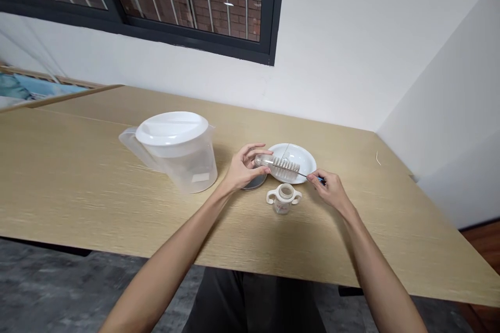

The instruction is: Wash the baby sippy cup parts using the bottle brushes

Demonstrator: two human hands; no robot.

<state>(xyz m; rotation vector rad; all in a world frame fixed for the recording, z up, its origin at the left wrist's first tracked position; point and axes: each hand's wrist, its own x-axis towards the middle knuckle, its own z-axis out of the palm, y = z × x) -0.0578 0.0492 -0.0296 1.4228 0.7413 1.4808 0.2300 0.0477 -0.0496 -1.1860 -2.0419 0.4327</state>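
Note:
My left hand (244,166) is closed around a clear, rounded bottle cap (264,160), its open end facing right. In my right hand (328,187) is the blue handle of a bottle brush (287,167) with white bristles. The bristle head lies level at the mouth of the cap; how far its tip goes in I cannot tell. Just below the brush, a small baby bottle (284,199) with two white side handles stands upright and uncapped on the table. Behind the brush sits a white bowl (310,158) with a thin straw-like piece and something clear in it.
A large translucent pitcher (183,153) with a white lid stands left of my hands. Under my left hand, a dark round dish or lid (255,183) is partly hidden. A small thin white piece (378,158) lies far right on the wooden table (117,203). A wall and window rise behind.

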